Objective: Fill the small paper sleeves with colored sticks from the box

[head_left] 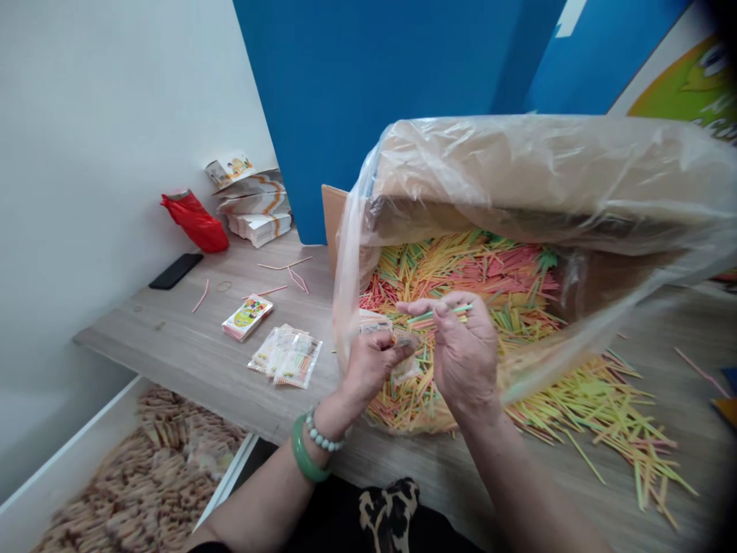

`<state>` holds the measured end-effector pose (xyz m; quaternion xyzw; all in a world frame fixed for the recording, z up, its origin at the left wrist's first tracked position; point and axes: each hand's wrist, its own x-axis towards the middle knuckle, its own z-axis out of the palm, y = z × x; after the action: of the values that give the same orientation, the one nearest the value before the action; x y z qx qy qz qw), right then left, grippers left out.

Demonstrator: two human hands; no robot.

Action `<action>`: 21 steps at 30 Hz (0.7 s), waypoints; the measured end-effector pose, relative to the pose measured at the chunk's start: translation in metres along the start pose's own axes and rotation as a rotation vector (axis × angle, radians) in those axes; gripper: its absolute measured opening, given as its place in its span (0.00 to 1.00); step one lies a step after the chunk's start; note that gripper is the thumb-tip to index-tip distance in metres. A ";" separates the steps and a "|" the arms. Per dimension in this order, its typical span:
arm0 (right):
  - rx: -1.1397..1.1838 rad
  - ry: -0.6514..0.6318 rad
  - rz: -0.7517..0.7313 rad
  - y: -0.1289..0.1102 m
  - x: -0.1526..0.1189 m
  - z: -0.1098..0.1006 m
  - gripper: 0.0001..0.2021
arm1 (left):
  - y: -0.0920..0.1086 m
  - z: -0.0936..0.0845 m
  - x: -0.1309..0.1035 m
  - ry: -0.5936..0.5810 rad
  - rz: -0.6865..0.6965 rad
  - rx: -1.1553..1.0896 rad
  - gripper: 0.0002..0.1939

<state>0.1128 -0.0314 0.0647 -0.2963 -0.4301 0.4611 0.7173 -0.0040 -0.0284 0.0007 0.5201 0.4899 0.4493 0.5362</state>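
My left hand, with a beaded bracelet and a green bangle at its wrist, is closed on a small clear plastic packet at the near edge of the lined box. Just right of it, my right hand pinches a few thin sticks, green and pinkish, between thumb and fingers. Both hands are over a big cardboard box lined with clear plastic. Inside lies a heap of coloured sticks, yellow, pink and green. Part of a printed packet shows behind my left hand.
Left on the table lie flat packets, a stack of printed cards, loose sticks and a black phone. Behind are a red bag and folded cartons. Sticks spill at right. A white bin stands lower left.
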 end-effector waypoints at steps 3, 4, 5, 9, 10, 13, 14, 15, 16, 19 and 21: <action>-0.006 0.030 -0.001 0.002 -0.002 0.001 0.07 | 0.004 0.001 -0.001 -0.044 0.003 -0.016 0.21; -0.008 0.040 0.004 0.004 -0.003 0.001 0.07 | 0.007 0.000 -0.002 -0.065 0.012 -0.024 0.21; -0.011 0.047 0.011 0.007 -0.003 0.000 0.07 | 0.010 0.000 -0.004 -0.087 0.022 -0.032 0.20; -0.030 0.073 0.031 0.016 -0.003 -0.005 0.09 | 0.017 -0.003 -0.007 -0.147 0.060 -0.075 0.18; -0.038 0.078 0.030 0.017 -0.003 -0.006 0.10 | 0.017 -0.004 -0.007 -0.143 0.069 -0.086 0.18; -0.058 0.082 0.020 0.016 -0.002 -0.007 0.09 | 0.011 -0.004 -0.006 -0.085 0.049 -0.121 0.18; -0.064 0.083 0.013 0.014 -0.002 -0.006 0.09 | 0.008 -0.004 -0.006 -0.060 0.023 -0.129 0.19; -0.071 0.082 0.002 0.012 -0.002 -0.006 0.08 | 0.006 -0.004 -0.005 -0.040 -0.008 -0.134 0.19; -0.082 0.080 -0.012 0.010 -0.003 -0.004 0.08 | 0.005 -0.004 -0.005 -0.029 -0.035 -0.132 0.20; -0.115 0.068 -0.053 0.005 -0.003 0.000 0.07 | 0.006 -0.005 -0.006 -0.022 -0.073 -0.077 0.21; -0.115 0.062 -0.071 0.005 -0.003 0.003 0.07 | 0.009 -0.005 -0.008 -0.034 -0.088 -0.032 0.23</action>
<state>0.1077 -0.0325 0.0607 -0.3359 -0.4437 0.4006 0.7279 -0.0095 -0.0356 0.0098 0.4969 0.4960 0.4244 0.5719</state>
